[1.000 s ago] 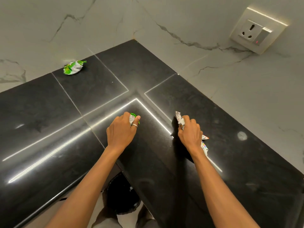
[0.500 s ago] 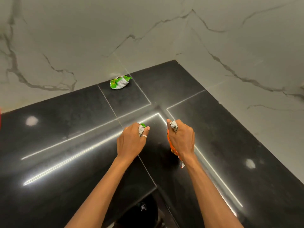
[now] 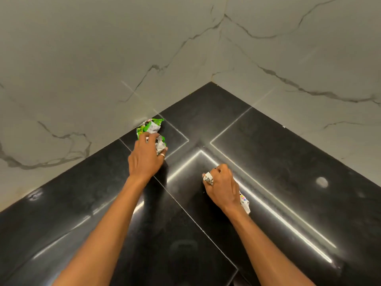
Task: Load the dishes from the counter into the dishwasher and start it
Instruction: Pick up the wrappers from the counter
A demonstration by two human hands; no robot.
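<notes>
Foil, crumpled silver with green print, sits as a wad pinched between the thumb and curled fingers of the left hand, and the same fingers reach past it onto a green wrapper. That wrapper lies on the counter, right at the foot of the wall. Whether the wad and the green wrapper are one piece or two is hard to tell, since the fingers cover the place where they meet. The left hand is palm down with its back to the camera and a pale ring on the thumb. Its forearm stretches far forward toward the wall, almost straight. The right hand is drawn closer in, closed into a fist round a white wrapper. One crushed silver end bulges out at the thumb side, and a flat end with small coloured dots sticks out below the little finger. This fist hangs low over the counter, knuckles forward, and I cannot tell whether it touches the stone. The two hands are well apart, the left ahead of the right. The counter is polished black stone, laid in slabs with thin seams and turning an inner corner where two walls meet. Bright streaks of light reflect along it. Both walls are pale marble with dark grey veins.
</notes>
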